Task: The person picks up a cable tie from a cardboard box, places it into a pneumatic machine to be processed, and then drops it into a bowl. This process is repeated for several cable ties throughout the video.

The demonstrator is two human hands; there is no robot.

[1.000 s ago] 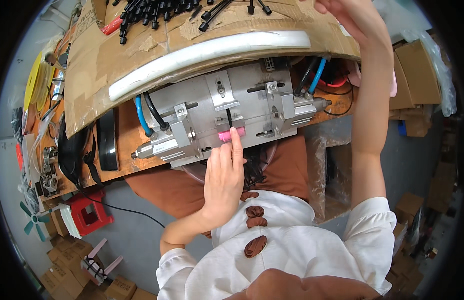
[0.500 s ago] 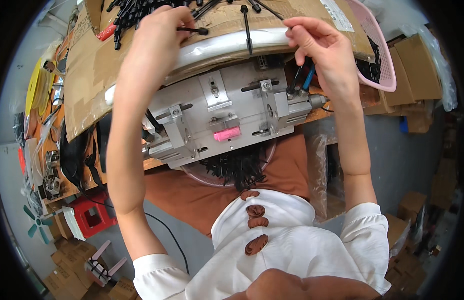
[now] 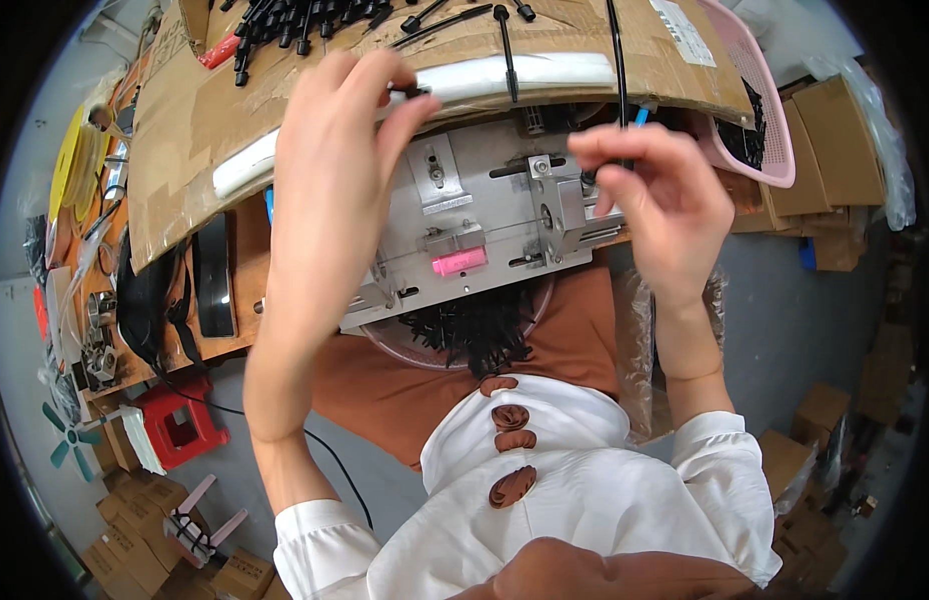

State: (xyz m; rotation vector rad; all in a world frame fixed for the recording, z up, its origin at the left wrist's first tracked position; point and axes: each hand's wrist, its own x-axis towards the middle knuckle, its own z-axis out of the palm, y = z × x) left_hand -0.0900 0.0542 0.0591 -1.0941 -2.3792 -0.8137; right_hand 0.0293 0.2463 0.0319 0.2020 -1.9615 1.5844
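Observation:
My left hand (image 3: 340,150) is closed in a pinch at the near edge of the cardboard sheet. A short black capped end (image 3: 413,91) of a thin rod shows at its fingertips; the rest is hidden. My right hand (image 3: 675,205), slightly blurred, pinches the lower end of a long thin black rod (image 3: 617,70), held upright above the right end of a metal clamping fixture (image 3: 500,225). Between the hands, another black rod (image 3: 507,55) lies across a white foam strip (image 3: 530,72). A pink block (image 3: 459,262) sits at the fixture's near middle.
Several black capped rods (image 3: 305,30) are heaped on the cardboard (image 3: 200,120). A pink basket (image 3: 780,140) with black parts stands at right. Below the fixture, a bowl (image 3: 385,345) holds black pieces. A red stool (image 3: 185,425) and boxes stand on the floor.
Both hands have come nearer to me, the right one dropping from the foam strip to over the fixture. An upright black rod now shows in the right hand's fingers.

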